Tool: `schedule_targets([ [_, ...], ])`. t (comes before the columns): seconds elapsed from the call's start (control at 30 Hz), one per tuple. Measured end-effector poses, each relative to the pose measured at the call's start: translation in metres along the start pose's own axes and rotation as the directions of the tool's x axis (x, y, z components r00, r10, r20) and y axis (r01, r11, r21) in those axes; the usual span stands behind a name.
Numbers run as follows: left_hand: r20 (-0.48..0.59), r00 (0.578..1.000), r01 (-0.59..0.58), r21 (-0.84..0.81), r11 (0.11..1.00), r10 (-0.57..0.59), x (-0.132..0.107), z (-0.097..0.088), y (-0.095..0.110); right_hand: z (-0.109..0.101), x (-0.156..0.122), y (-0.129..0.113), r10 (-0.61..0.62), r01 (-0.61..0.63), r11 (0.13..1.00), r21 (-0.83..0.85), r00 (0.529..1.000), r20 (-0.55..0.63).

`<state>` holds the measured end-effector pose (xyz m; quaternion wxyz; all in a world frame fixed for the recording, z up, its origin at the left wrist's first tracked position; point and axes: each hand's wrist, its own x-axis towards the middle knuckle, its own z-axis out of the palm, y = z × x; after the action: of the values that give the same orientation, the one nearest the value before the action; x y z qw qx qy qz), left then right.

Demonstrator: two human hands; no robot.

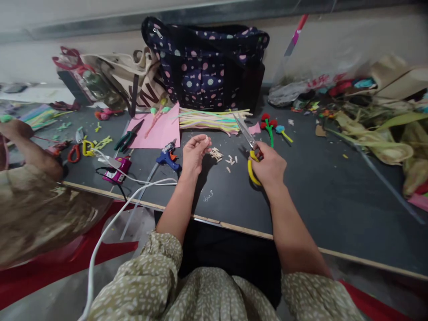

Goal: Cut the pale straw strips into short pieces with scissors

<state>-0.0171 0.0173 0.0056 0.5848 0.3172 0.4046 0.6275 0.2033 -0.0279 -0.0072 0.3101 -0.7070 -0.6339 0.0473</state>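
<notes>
My left hand (195, 154) is raised over the dark table, its thumb and fingers pinched together. A tiny pale bit shows at the fingertips, too small to name. In my right hand (270, 166) is a pair of scissors (253, 173) with yellow handles, its blades pointing away and up to the left. Between the hands lie a small pile of short cream-coloured pieces (216, 154) and several scattered ones (231, 159). Beyond them stretches a bundle of pastel fuzzy stems (210, 119). Red fuzzy flowers (268, 122) on a green stem and a blue flower (280, 129) lie past the scissors.
A blue glue gun (168, 157), a magenta device (117, 170), green-handled pliers (129, 137) and pink paper (160, 133) lie left. A white cord (110, 220) crosses the table edge. A polka-dot bag (207, 67) stands behind. Another person's arm (28, 147) is at far left; dried husks (377, 138) lie right.
</notes>
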Motion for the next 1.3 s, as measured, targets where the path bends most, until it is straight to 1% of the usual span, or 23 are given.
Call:
schedule_targets([
  [0.1,0.003,1.0,0.016,-0.028,0.999,-0.016,-0.001,-0.001,-0.003,0.004,-0.006,-0.006,-0.097,0.097,0.995,0.013,0.995,0.034],
  [0.23,-0.047,0.999,0.016,-0.034,0.999,-0.017,0.0,-0.004,-0.003,0.01,-0.013,-0.014,-0.239,0.239,0.971,0.008,0.968,0.081],
  [0.33,-0.083,0.996,0.012,-0.026,1.0,-0.014,0.0,-0.004,-0.003,0.013,-0.017,-0.017,-0.293,0.295,0.955,-0.007,0.95,0.111],
  [0.43,-0.104,0.995,-0.002,-0.01,1.0,0.001,-0.001,-0.002,-0.001,0.014,-0.018,-0.018,-0.31,0.314,0.949,-0.02,0.943,0.125],
  [0.6,-0.055,0.998,-0.006,-0.048,0.999,0.003,-0.003,-0.001,0.001,0.015,-0.019,-0.02,-0.334,0.34,0.94,-0.039,0.936,0.113],
  [0.7,-0.044,0.999,-0.001,-0.066,0.998,-0.002,-0.004,-0.001,0.001,0.015,-0.019,-0.02,-0.348,0.355,0.933,-0.053,0.931,0.107],
  [0.9,-0.051,0.999,-0.021,-0.041,0.999,0.019,-0.005,-0.002,0.001,0.013,-0.019,-0.02,-0.36,0.368,0.928,-0.064,0.927,0.11],
  [1.07,-0.069,0.997,-0.029,-0.062,0.998,0.025,-0.005,0.001,0.004,0.012,-0.018,-0.021,-0.358,0.364,0.929,-0.059,0.929,0.096],
  [1.3,-0.074,0.997,-0.023,-0.071,0.997,0.017,-0.007,0.003,0.009,0.013,-0.018,-0.02,-0.38,0.386,0.921,-0.05,0.92,0.1],
])
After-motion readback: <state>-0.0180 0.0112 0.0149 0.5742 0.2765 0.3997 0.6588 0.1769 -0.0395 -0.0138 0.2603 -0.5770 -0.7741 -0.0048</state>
